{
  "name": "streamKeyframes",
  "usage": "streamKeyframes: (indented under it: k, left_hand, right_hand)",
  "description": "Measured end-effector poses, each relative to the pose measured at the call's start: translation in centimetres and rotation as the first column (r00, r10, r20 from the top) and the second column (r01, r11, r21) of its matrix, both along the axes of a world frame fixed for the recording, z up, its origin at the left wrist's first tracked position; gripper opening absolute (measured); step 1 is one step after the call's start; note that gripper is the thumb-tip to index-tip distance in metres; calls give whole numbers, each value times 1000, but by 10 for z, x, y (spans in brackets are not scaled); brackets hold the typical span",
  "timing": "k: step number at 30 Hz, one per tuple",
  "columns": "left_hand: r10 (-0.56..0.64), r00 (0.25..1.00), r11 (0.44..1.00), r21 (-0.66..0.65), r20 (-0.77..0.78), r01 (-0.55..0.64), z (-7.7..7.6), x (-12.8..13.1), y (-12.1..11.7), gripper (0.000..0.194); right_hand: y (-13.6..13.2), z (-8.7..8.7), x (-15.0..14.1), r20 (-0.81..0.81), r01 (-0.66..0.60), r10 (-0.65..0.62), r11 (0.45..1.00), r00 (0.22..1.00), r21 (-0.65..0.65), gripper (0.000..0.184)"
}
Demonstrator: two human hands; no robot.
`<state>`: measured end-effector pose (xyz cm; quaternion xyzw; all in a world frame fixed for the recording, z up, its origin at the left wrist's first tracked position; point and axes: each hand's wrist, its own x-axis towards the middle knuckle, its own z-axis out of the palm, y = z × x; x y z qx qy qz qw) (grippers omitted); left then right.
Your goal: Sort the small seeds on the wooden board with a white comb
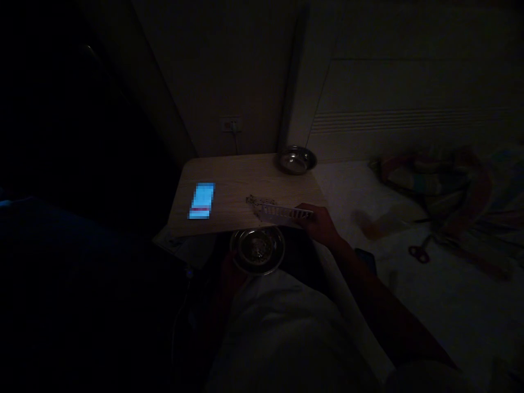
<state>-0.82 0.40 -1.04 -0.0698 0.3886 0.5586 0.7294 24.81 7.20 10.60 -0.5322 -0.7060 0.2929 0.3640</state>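
Observation:
My right hand (314, 222) is closed on one end of a pale, flat strip with a row of slots (282, 212), perhaps a comb. The strip stands low over the table near its front edge. Just beyond and left of it, small dark bits (256, 201) lie scattered on the wood. Below the table edge, over my lap, is a shiny metal bowl (279, 255) with small bits in its bottom (260, 251). My left hand (234, 270) is at the bowl's left rim and seems to grip it, though deep shadow hides most of its fingers.
The room is very dark. On the wooden table (233, 174) lie a lit phone (202, 200) at left and a second metal bowl (297, 160) at the back right corner. A plug (234, 125) sits in the wall socket. Scissors (419, 253) and cloth (429, 180) lie on the bed.

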Motion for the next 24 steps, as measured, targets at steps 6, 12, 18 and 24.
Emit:
streamKeyframes:
  k: [6, 12, 18, 24]
  left_hand:
    - [5, 1000, 1000, -15, -3, -5, 2, 3, 2, 25]
    - [24, 1000, 999, 45, -18, -23, -2, 2, 0, 30]
    - [39, 998, 999, 29, -47, -37, -4, 2, -1, 32]
    - [13, 1000, 1000, 9, -28, -13, -1, 2, -1, 34]
  right_hand:
    - [-6, -5, 1, -47, -48, 46, 998, 998, -43, 16]
    - [-5, -5, -3, -71, 34, -34, 999, 997, -12, 15]
    - [-2, -8, -15, -85, 87, -87, 996, 993, -1, 14]
    - [-3, -11, -18, -93, 94, -94, 996, 991, -6, 13]
